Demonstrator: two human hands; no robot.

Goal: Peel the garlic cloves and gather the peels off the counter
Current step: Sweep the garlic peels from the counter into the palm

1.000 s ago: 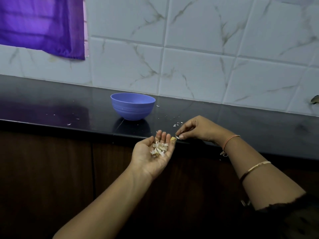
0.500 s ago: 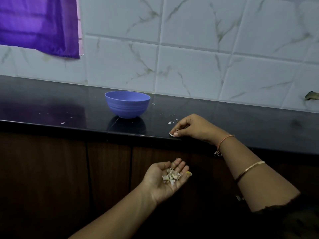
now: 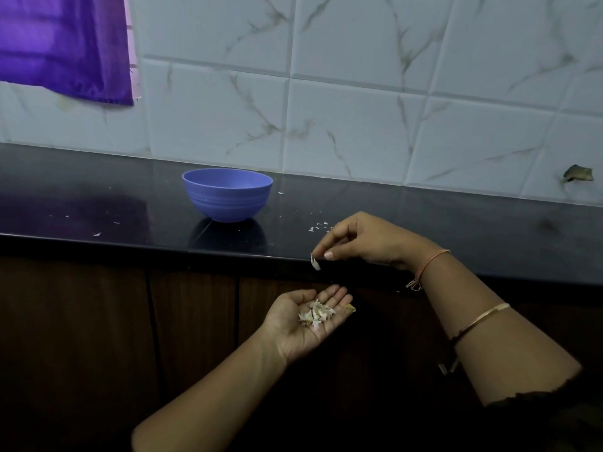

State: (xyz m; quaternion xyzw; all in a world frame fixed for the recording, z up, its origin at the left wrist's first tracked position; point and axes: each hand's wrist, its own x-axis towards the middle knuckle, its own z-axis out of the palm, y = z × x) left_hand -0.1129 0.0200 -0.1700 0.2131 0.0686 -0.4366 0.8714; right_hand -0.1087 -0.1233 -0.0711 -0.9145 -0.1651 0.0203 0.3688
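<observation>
Black surface (image 3: pixel 456 223): we see loose peel scraps (image 3: pixel 318 226) just beyond our right hand (image 3: pixel 365 239), and more well off to its left.
Right hand: thumb and fingertips pinch one peel (image 3: pixel 315 264) at the surface edge.
Left hand (image 3: pixel 303 324): fingers straight, palm up, carrying the peel pile (image 3: pixel 316 314), below the right hand.
Doing it well: we should bring the level palm directly under the pinch before letting go.
</observation>
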